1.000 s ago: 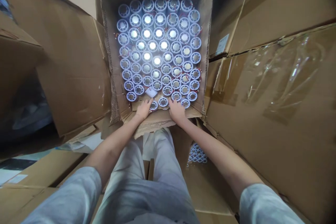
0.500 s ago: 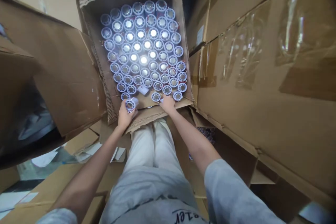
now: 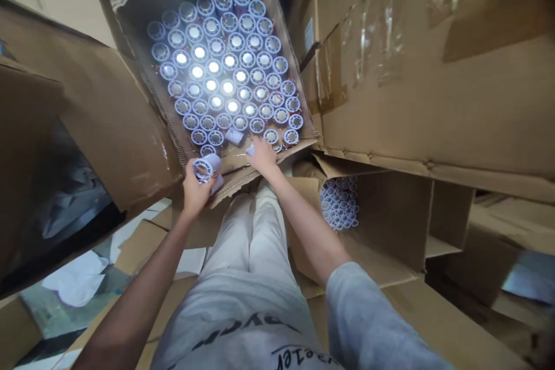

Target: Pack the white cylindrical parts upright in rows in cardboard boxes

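My left hand (image 3: pixel 196 192) is closed around a white cylinder (image 3: pixel 204 167) with a ribbed ring face and silver round centre. A second white cylinder (image 3: pixel 216 184) shows beneath it, against my fingers. Both are at the near left corner of an open cardboard box (image 3: pixel 243 180). My right hand (image 3: pixel 263 156) is over the box's near edge, fingers closed on a white cylinder (image 3: pixel 250 150), mostly hidden by the hand. Just beyond it, one cylinder (image 3: pixel 235 136) lies tipped on its side. Several rows of upright cylinders (image 3: pixel 245 93) fill the box, thin red wires between some.
Large taped cartons (image 3: pixel 433 87) stand on the right, and another open carton (image 3: pixel 87 110) on the left. Lower right, an open box (image 3: pixel 385 225) contains more cylinders (image 3: pixel 339 203). Paper scraps (image 3: pixel 78 277) lie at lower left.
My right hand has taken a cylinder from the near row and drawn it left. My left hand still holds its cylinder. The view has shifted, showing more of the lower right box.
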`<state>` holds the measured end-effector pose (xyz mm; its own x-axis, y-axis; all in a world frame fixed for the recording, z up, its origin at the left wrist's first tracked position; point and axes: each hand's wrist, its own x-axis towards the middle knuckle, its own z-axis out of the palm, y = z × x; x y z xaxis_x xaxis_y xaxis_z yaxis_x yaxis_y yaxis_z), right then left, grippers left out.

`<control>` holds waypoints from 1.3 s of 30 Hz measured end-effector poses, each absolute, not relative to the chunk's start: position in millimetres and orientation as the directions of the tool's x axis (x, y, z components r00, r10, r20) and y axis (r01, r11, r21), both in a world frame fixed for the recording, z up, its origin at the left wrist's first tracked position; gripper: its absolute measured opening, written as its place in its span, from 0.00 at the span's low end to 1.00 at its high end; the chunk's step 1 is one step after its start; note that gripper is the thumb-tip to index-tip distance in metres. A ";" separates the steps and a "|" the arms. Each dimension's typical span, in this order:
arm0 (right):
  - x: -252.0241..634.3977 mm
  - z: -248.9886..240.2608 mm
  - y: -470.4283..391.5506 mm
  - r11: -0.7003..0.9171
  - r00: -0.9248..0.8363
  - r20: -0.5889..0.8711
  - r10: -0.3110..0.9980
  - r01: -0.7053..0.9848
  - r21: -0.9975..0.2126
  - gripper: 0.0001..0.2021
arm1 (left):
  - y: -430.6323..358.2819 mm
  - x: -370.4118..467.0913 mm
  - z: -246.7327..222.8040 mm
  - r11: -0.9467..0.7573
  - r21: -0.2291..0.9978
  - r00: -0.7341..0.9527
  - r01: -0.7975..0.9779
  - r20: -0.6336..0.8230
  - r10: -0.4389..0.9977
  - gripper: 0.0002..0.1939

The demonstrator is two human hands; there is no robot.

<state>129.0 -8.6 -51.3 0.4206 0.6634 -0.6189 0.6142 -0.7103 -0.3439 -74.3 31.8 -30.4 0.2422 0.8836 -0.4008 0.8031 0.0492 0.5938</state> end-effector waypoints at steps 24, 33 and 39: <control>108.5 -54.1 -561.8 0.044 0.724 -0.489 -0.486 -0.538 -0.842 0.30 | -162.5 134.9 48.2 -0.461 0.844 0.960 0.274 -0.208 0.190 0.31; 183.1 -156.9 -688.1 -0.658 0.800 -0.417 -0.431 -0.595 -0.461 0.27 | -280.2 293.7 -83.3 -0.734 0.677 0.940 -0.059 -0.209 -0.269 0.37; 219.2 -245.1 -717.9 -0.947 0.849 -0.515 -0.116 -0.250 -0.200 0.24 | -339.0 352.1 -210.9 -0.769 0.444 0.629 -0.460 -0.449 -0.635 0.38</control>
